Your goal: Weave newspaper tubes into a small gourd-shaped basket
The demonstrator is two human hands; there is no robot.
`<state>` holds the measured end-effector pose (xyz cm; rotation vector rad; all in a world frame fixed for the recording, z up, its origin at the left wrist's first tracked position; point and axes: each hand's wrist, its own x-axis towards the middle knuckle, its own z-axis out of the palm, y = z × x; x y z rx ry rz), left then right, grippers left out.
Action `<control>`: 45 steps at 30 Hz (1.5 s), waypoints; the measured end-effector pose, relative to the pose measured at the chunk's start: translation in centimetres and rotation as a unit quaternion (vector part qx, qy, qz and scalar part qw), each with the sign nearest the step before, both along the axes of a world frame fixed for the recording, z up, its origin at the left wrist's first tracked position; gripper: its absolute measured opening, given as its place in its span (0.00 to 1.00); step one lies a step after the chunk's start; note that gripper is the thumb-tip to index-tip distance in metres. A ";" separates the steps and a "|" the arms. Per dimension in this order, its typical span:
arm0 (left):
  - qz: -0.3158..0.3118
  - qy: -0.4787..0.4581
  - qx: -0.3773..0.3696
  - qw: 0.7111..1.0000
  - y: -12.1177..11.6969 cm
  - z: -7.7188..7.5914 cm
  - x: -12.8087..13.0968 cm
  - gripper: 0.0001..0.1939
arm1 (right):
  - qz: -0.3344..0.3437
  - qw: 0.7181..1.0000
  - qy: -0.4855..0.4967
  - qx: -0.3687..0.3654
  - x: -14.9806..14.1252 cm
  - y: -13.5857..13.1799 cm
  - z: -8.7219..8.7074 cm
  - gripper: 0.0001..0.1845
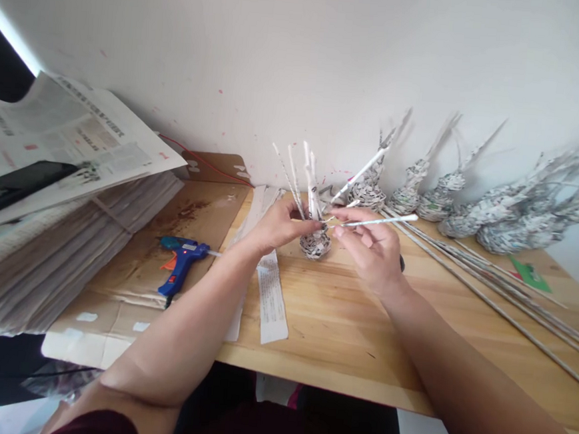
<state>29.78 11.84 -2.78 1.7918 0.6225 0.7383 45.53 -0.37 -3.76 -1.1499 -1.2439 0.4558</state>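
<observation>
The small paper vase [314, 247] sits between the two hands, close to the worktop [334, 341]; whether its base touches the wood cannot be told for certain. Its rounded lower part shows below the fingers, and its neck is partly covered by them.

The left hand [283, 226] is on the vase's left side, closed on the neck, with the thumb laid across the front; its other fingers are partly hidden behind. The right hand [370, 245] is just beside the vase on the right. Its thumb and forefinger pinch a white paper stick [382, 221] near the neck, and the stick's free end points out to the right above the hand. The remaining fingers of this hand are curled.

Several upright paper rods [309, 168] rise from the top of the vase, above the left hand. A further slanted rod [360, 174] leans up and to the right, above the right hand.

To the left of the vase, a printed paper strip [273, 302] lies on the worktop, near the left forearm. Further left, a blue glue gun [181, 267] lies on a cardboard sheet [214, 211], beside a tall newspaper stack [87, 234]. Behind and to the right of the right hand, a row of woven vases [406, 189] stands or lies along the wall [281, 62]. Long loose sticks [487, 307] lie in front of them, near a green card [535, 276].
</observation>
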 end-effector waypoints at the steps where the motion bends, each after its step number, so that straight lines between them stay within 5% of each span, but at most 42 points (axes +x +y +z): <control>1: 0.003 0.000 0.001 1.000 0.0 0.0 0.0 0.17 | -0.019 1.000 -0.004 -0.019 0.1 0.1 -0.2 0.14; 4: -0.017 -0.009 0.000 1.000 0.2 0.0 -0.2 0.18 | -0.054 0.995 -0.008 -0.083 0.5 0.5 -0.8 0.19; 9: -0.055 -0.041 -0.019 0.997 0.3 -0.3 -0.2 0.17 | -0.004 0.986 0.076 -0.151 0.8 1.1 -1.0 0.17; 21: -0.112 0.022 0.107 0.988 0.6 0.2 -0.6 0.18 | 0.017 0.985 0.105 -0.139 0.4 1.1 -0.8 0.14; 28: -0.151 -0.013 0.065 0.986 0.5 0.1 -0.5 0.18 | 0.023 0.983 0.101 -0.150 0.5 1.2 -0.7 0.14; 35: -0.081 -0.094 -0.020 0.992 1.1 -1.1 0.2 0.28 | 0.058 0.984 0.081 -0.146 0.6 1.2 -0.9 0.12; 38: 0.015 -0.095 0.034 0.995 1.1 -0.9 0.3 0.30 | 0.072 0.984 0.072 -0.143 0.6 1.1 -1.0 0.13; 41: 0.090 -0.085 0.093 0.988 0.6 -0.2 0.1 0.21 | 0.072 0.985 0.056 -0.144 0.5 1.1 -1.0 0.12; 45: 0.042 -0.071 0.072 0.994 -0.2 0.7 -0.1 0.16 | 0.053 0.988 0.045 -0.141 0.4 1.2 -1.1 0.11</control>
